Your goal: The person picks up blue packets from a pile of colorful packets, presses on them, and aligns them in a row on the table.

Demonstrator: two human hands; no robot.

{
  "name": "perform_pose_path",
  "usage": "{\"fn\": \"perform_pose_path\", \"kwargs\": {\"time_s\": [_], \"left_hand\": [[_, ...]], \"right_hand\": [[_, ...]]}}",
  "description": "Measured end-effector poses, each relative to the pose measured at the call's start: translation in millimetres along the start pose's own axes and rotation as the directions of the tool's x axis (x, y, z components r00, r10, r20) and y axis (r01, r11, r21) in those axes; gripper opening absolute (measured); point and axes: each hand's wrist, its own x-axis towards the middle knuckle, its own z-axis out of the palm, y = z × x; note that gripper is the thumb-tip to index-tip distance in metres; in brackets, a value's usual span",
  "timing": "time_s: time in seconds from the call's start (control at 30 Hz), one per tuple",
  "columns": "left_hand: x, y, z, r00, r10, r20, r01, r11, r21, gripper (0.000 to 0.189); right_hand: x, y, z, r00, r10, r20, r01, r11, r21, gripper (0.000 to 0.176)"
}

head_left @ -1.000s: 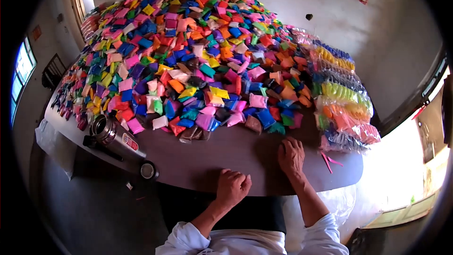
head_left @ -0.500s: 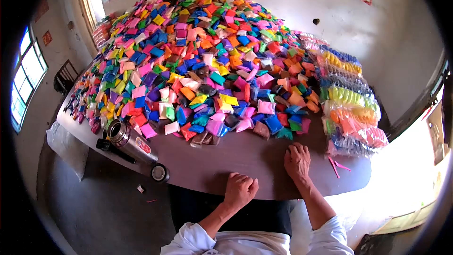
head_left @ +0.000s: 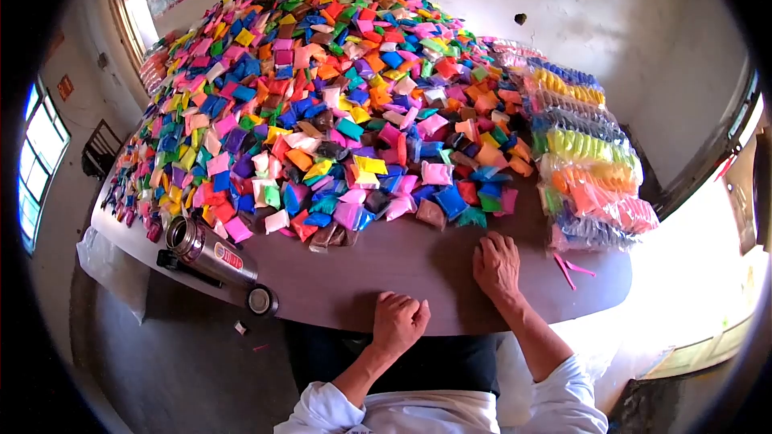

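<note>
My left hand (head_left: pixel 398 324) rests at the near edge of the brown table (head_left: pixel 322 281), its fingers curled into a loose fist. Nothing shows in it. Farther right, my right hand (head_left: pixel 497 267) lies palm down on the tabletop with the fingers slightly bent and a little apart, holding nothing. Just beyond it are small coloured sachets, among them a teal sachet (head_left: pixel 471 217) and a blue sachet (head_left: pixel 451 202). They belong to a large heap of sachets (head_left: pixel 322 104) in many colours. The undersides of both hands are hidden.
An uncapped steel thermos (head_left: pixel 213 253) lies on the left, with a round lid (head_left: pixel 261 300) by the table edge. Stacked clear packs of coloured sachets (head_left: pixel 591 165) stand at the right. Near them lies a pink strip-like item (head_left: pixel 569 270). A plastic bag (head_left: pixel 117 269) hangs below the left edge.
The camera view has shifted slightly, so the scene sits a little more to the left. My right hand's fingers look somewhat flatter and more spread. My left hand stays curled.
</note>
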Motion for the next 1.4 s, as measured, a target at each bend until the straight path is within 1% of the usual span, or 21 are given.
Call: {"fn": "perform_pose_path", "kwargs": {"time_s": [0.17,0.37,0.43,0.57,0.67,0.73,0.77,0.83,0.87,0.93,0.97,1.0,1.07,1.1,1.13,1.2,1.23,1.3,1.33,1.37,1.4], "left_hand": [[0,-1,0,1.0,0.007,-0.011,-0.007,1.0,-0.011,0.032],[1,1,-3,1.0,0.0,0.014,0.0,1.0,0.0,0.033],[0,0,-5,0.994,-0.029,0.102,0.022,0.997,0.072,0.028],[2,-1,-3,0.991,-0.048,0.126,0.037,0.996,0.086,0.028],[9,-1,-8,0.988,-0.054,0.143,0.047,0.998,0.051,0.03],[22,-7,-13,0.966,-0.077,0.246,0.1,0.992,-0.082,0.039],[28,-10,-13,0.966,-0.08,0.247,0.103,0.992,-0.079,0.039],[41,-20,-13,0.928,-0.199,0.316,0.267,0.945,-0.189,0.042],[49,-25,-12,0.927,-0.197,0.319,0.266,0.945,-0.19,0.042],[62,-35,-7,0.946,-0.131,0.295,0.216,0.936,-0.277,0.043],[65,-42,-1,0.94,-0.164,0.3,0.239,0.942,-0.237,0.043],[69,-45,3,0.937,-0.156,0.312,0.239,0.938,-0.249,0.043],[81,-50,13,0.952,-0.162,0.259,0.226,0.943,-0.244,0.034],[83,-51,17,0.964,-0.149,0.219,0.199,0.952,-0.231,0.033],[83,-50,21,0.964,-0.138,0.228,0.194,0.95,-0.245,0.033],[78,-47,24,0.997,-0.03,0.076,0.043,0.984,-0.172,0.037],[78,-42,19,0.99,0.018,0.139,0.002,0.989,-0.148,0.036],[75,-44,25,0.994,0.021,0.105,-0.003,0.986,-0.168,0.036],[75,-45,28,0.998,0.016,0.064,-0.004,0.984,-0.176,0.037],[74,-46,26,0.997,-0.038,0.063,0.05,0.979,-0.198,0.038],[74,-47,25,0.997,-0.038,0.065,0.05,0.977,-0.209,0.038]], "right_hand": [[0,-1,1,0.999,-0.017,-0.031,0.018,1.0,0.012,0.022],[-1,1,3,0.999,-0.042,0.002,0.042,0.999,0.007,0.022],[0,0,2,0.999,-0.051,0.001,0.051,0.999,0.011,0.022],[-1,4,4,0.998,-0.067,0.021,0.067,0.998,0.004,0.022],[1,0,1,0.997,-0.071,0.029,0.071,0.997,0.02,0.022],[1,2,1,0.997,-0.073,0.038,0.073,0.997,0.019,0.022],[1,3,2,0.996,-0.079,0.045,0.079,0.997,0.012,0.022],[2,1,3,0.997,-0.073,0.032,0.072,0.997,0.019,0.02],[3,2,2,0.998,-0.064,0.019,0.064,0.998,0.018,0.018],[4,4,2,0.999,-0.053,0.002,0.052,0.996,0.069,0.016],[6,5,1,0.999,-0.047,-0.015,0.049,0.991,0.121,0.014],[10,5,-1,0.999,-0.034,-0.01,0.035,0.994,0.108,0.014],[26,2,-4,0.987,0.135,0.083,-0.15,0.967,0.207,0.012],[32,1,2,0.974,0.219,0.058,-0.226,0.936,0.269,0.012],[39,-2,3,0.972,0.23,0.054,-0.236,0.938,0.255,0.012],[55,-10,7,0.971,0.238,-0.003,-0.227,0.931,0.286,0.013],[64,-15,10,0.969,0.246,-0.006,-0.235,0.932,0.276,0.013],[80,-22,15,0.971,0.209,-0.115,-0.174,0.95,0.261,0.014],[87,-20,17,0.97,0.215,-0.117,-0.181,0.951,0.25,0.014],[93,-16,19,0.96,0.217,-0.179,-0.174,0.958,0.226,0.015],[100,-10,23,0.947,0.215,-0.24,-0.168,0.965,0.202,0.016]]}}
